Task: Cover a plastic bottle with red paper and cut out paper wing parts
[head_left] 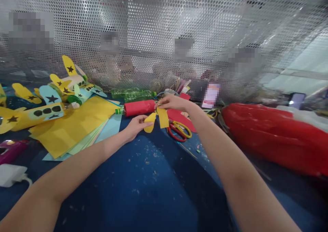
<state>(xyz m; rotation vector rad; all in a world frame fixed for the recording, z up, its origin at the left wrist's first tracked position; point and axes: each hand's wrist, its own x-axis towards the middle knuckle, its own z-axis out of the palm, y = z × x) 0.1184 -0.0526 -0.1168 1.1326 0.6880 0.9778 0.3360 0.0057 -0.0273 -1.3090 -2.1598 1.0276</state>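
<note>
A plastic bottle wrapped in red paper [139,107] lies on its side on the blue table [143,187], its green cap to the left. My right hand [172,102] pinches the top of a yellow paper piece [162,117] at the bottle's right end. My left hand [136,126] holds the lower lobe of the same yellow piece [149,122] between thumb and fingers. Both hands are closed on the paper. Red-and-yellow scissors [179,130] lie just right of my hands, on a red paper scrap [182,118].
A stack of yellow, green and blue paper sheets [77,126] lies to the left, with finished yellow and blue bottle planes [51,98] behind it. Empty green bottles [133,94] lie at the back. A red plastic bag [276,136] fills the right. A perforated metal screen [164,33] closes the far side.
</note>
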